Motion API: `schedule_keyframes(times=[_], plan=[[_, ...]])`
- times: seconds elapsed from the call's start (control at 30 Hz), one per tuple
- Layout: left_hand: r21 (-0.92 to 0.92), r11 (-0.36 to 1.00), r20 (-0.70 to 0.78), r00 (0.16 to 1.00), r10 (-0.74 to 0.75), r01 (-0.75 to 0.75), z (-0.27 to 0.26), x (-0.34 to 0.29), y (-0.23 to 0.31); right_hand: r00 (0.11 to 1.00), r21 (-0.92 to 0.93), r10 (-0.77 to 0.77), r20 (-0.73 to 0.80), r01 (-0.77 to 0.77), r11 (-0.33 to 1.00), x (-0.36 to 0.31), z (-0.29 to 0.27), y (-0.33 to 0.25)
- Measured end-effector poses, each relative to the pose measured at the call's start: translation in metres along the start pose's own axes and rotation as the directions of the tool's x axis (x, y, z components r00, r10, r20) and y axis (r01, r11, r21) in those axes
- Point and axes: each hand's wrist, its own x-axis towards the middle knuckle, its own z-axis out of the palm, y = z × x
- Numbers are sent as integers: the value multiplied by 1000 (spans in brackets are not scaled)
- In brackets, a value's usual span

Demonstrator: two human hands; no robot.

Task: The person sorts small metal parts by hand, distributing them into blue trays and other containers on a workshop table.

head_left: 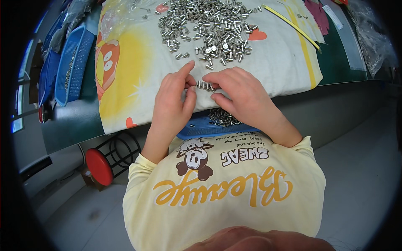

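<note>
Both hands meet at the near edge of the table [343, 73], over a printed cloth [138, 67] that covers it: the left hand [171, 102] and the right hand [240, 94] each have their grip closed on opposite ends of a short row of small silver metal pins [205, 86], pinched between thumbs and fingertips just above the cloth. A large loose heap of the same pins [209, 29] lies on the cloth just beyond the hands, and more of them fill a blue tray [197, 129] directly below the hands at the person's lap. A blue mesh basket [73, 62] stands at the far left of the table, and a red stool [99, 166] sits on the floor beneath.
</note>
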Motion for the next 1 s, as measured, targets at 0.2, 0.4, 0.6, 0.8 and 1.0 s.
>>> schedule_keyframes(times=[0.2, 0.4, 0.6, 0.8, 1.0], plan=[[-44, 999, 43, 999, -8, 10, 5, 1, 9, 999, -12, 25, -23, -25, 1000, -2, -7, 9], [-105, 994, 3, 1000, -22, 22, 14, 4, 14, 998, -2, 65, -23, -65, 998, 2, -13, 15], [-202, 969, 12, 989, -145, 144, 19, 9, 16, 993, 71, 116, -33, -114, 991, 2, -7, 16], [-221, 963, 85, 987, -137, 152, 21, 1, 15, 999, 22, 34, -3, -34, 999, -3, -7, 14], [-178, 978, 108, 990, -92, 110, 20, 2, 15, 999, 10, 32, -12, -32, 999, -5, -5, 15]])
